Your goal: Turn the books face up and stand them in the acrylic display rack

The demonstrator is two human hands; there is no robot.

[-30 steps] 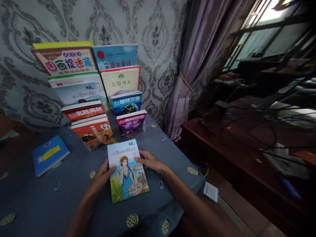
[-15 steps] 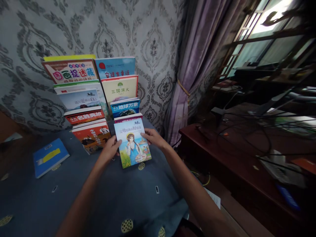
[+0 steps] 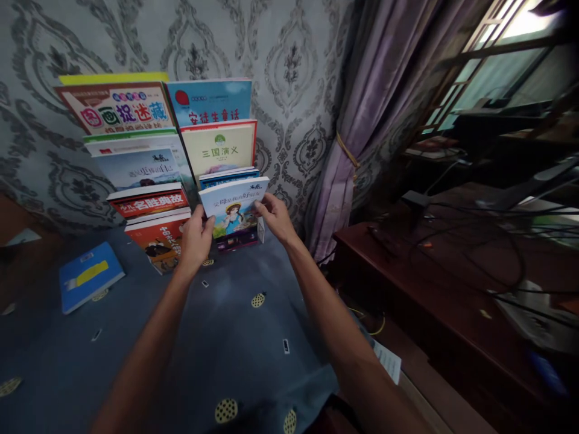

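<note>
A paperback book (image 3: pixel 235 211) with a girl in a yellow hat on its cover is gripped at both sides. My left hand (image 3: pixel 198 238) closes on its left edge, and my right hand (image 3: pixel 275 217) pinches the right edge. The book stands tilted at the right column of a tiered book rack, its lower part behind a dark book (image 3: pixel 237 240) in front. Just behind it are a blue-topped book (image 3: pixel 226 178) and a cream book (image 3: pixel 221 147). Left of my left hand stands a red book (image 3: pixel 160 238) in the other column.
Higher in the rack are a brown picture book (image 3: pixel 117 108) and a blue storybook (image 3: pixel 210 102). Another blue book (image 3: pixel 91 276) lies flat on the dark tablecloth (image 3: pixel 217 349). A purple curtain (image 3: pixel 366 120) and a brown desk (image 3: pixel 389 265) with cables are at the right.
Both hands have raised the girl-cover book and moved it away from me, into the rack's right column. Its lower part is now hidden behind the dark front book. The view has shifted slightly.
</note>
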